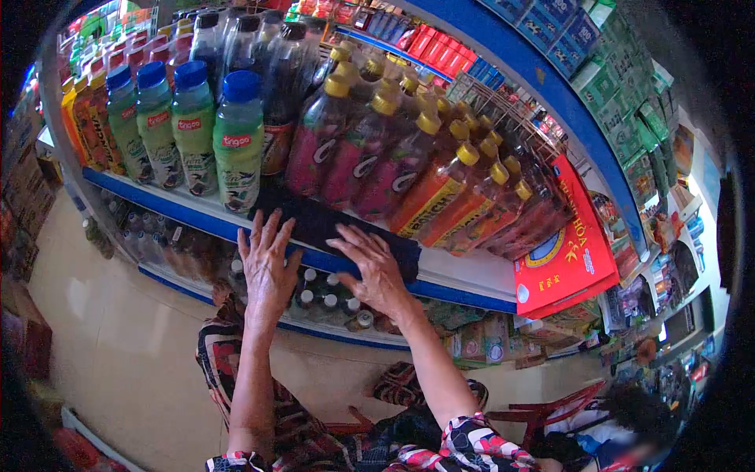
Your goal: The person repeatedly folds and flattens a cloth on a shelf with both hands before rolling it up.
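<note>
A dark folded cloth [322,224] lies along the front edge of the shelf, below the bottles. My left hand [269,259] rests with spread fingertips on its left end, close to a green bottle with a blue cap [238,141]. On the cloth's middle and right part lies my right hand [370,266], flat and with fingers apart. Behind the cloth stand purple bottles with yellow caps [318,141], and orange-labelled bottles [436,193] are to their right. Neither hand grips anything.
A red box [568,252] sits at the shelf's right end. The blue shelf edge [189,216] runs across the front. Small capped bottles [329,305] stand on the lower shelf. At the lower right are a red chair [543,409] and part of a person [629,425].
</note>
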Available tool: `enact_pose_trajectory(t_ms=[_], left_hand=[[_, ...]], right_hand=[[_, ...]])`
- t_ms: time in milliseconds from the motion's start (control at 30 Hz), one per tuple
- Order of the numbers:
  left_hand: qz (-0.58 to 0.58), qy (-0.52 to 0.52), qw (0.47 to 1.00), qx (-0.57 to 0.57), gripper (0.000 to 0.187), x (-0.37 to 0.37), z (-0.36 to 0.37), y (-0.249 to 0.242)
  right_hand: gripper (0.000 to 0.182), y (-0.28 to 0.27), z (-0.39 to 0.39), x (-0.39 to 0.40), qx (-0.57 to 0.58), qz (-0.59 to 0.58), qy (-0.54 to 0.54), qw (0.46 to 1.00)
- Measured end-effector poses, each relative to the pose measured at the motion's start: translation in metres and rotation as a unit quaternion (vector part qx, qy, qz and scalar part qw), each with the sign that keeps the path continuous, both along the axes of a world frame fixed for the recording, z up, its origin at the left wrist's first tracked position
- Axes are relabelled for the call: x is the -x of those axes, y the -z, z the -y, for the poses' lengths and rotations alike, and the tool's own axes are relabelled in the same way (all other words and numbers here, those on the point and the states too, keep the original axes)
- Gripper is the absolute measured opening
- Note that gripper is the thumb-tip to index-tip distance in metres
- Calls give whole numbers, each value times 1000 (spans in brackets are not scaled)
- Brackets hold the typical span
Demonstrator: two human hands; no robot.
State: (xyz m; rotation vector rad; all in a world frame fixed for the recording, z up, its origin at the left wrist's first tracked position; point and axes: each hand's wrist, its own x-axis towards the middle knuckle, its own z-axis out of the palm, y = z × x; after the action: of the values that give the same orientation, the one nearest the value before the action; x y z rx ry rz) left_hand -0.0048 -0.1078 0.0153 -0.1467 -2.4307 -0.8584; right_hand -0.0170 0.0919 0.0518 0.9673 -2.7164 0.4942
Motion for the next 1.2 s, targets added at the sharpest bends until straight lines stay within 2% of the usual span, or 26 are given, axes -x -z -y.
enact_pose_trajectory(t_ms=[267, 633, 733, 900, 1133, 1200], left_hand=[[1, 16, 1000, -7, 49, -3, -4, -5], [-10, 67, 998, -7, 44, -8, -21, -7], [-6, 75, 996, -40, 43, -8, -28, -7], [-24, 93, 995, 8, 43, -13, -41, -6], [-22, 140, 990, 24, 46, -20, -69, -2], [-29, 171, 985, 16, 47, -24, -75, -3]], right_hand=[[58, 2, -26, -12, -41, -50, 57, 996], [54, 17, -61, -37, -15, -80, 102, 991], [53, 16, -70, -41, -6, -88, 113, 990], [49, 17, -94, -44, -9, -86, 148, 985], [45, 18, -131, -55, 3, -85, 179, 980], [39, 19, -141, -58, 11, -107, 200, 974]])
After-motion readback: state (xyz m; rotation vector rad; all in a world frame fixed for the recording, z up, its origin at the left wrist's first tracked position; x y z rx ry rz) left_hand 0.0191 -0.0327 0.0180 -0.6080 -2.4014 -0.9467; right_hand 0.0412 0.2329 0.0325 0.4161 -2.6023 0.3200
